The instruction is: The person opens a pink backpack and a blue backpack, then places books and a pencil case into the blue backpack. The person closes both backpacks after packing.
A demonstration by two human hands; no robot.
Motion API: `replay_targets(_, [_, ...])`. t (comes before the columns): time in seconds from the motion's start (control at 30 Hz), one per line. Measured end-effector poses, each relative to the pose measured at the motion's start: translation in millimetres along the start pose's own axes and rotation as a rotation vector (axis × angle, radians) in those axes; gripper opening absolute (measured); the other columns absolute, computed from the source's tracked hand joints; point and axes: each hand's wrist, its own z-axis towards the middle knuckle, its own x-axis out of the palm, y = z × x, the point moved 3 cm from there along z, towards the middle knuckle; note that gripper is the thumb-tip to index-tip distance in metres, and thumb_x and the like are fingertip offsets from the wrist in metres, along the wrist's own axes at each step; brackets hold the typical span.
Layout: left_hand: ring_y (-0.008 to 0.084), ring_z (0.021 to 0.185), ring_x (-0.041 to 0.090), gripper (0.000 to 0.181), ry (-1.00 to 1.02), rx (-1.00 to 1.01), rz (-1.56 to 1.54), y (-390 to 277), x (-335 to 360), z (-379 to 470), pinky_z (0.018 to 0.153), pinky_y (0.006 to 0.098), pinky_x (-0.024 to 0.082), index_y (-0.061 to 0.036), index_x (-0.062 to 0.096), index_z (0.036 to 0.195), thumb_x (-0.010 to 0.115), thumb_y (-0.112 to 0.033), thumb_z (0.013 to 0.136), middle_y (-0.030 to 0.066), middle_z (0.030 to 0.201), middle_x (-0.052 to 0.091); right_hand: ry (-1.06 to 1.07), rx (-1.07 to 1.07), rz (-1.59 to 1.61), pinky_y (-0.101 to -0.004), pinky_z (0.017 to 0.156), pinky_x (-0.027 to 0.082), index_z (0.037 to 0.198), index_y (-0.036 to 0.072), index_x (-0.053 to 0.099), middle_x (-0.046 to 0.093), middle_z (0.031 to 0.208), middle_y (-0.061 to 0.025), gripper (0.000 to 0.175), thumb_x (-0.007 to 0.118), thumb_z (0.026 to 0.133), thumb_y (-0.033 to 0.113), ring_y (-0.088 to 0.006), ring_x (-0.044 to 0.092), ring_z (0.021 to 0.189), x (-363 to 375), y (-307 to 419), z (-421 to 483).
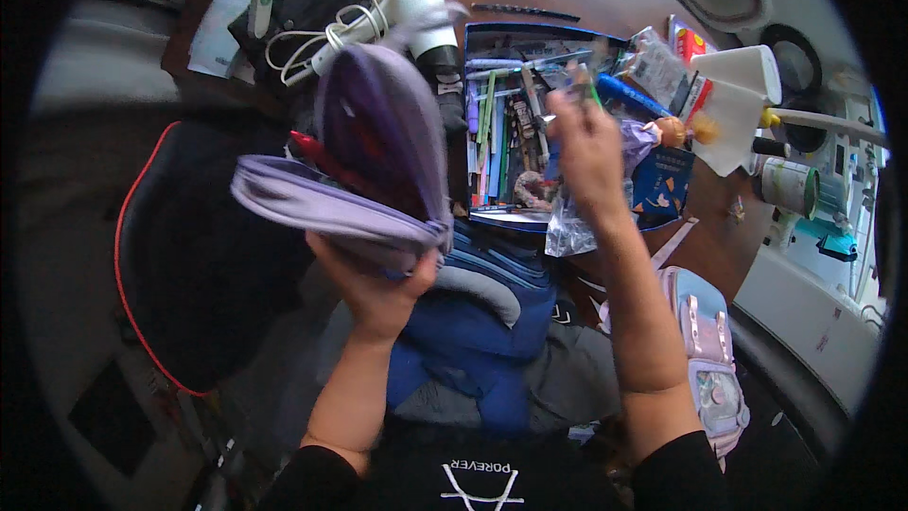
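Observation:
My left hand (376, 291) grips a lilac zip pencil case (333, 206) from below. The case gapes wide at its zip, and something red (319, 156) shows inside. Over a blue-edged box (511, 218) of pens and pencils hovers my right hand (585, 145), fingers bent and blurred. Small white and green bits show at its fingertips; whether they are held is unclear. Beneath the hand are a clear plastic bag (571, 231) and a fluffy hair tie (532, 190). A navy blue backpack (482, 319) rests on my lap.
A white hair dryer (422, 3) with a looped cord lies beyond the case. Right of the box are a small doll (670, 131), a dark blue booklet (661, 181) and a tin can (789, 187). A pastel backpack (709, 348) stands at lower right.

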Motion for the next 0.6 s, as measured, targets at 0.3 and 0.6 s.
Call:
replay_targets(0.3, [0.0417, 0.128, 0.055, 0.108, 0.188, 0.512, 0.231, -54, 33, 0, 0.112, 0.0509, 0.042, -0.0060, 0.031, 0.142, 0.098, -0.027, 0.061, 0.0251, 0.141, 0.051, 0.135, -0.354, 1.226, -0.0309, 0.067, 0.052, 0.109, 0.007, 0.050, 0.053, 0.080, -0.0019, 0.027, 0.039, 0.112, 0.031, -0.0112, 0.051, 0.058, -97, 174, -82])
replay_targets(0.6, [0.0438, 0.135, 0.049, 0.104, 0.441, 0.531, 0.087, -90, 80, -23, 0.115, 0.0536, 0.038, -0.0088, 0.033, 0.141, 0.098, -0.029, 0.062, 0.0242, 0.145, 0.047, 0.074, -0.420, 0.487, -0.0381, 0.099, 0.052, 0.117, -0.002, 0.057, 0.070, 0.103, -0.0146, 0.026, 0.065, 0.100, 0.016, -0.0208, 0.069, 0.100, -87, 163, -136])
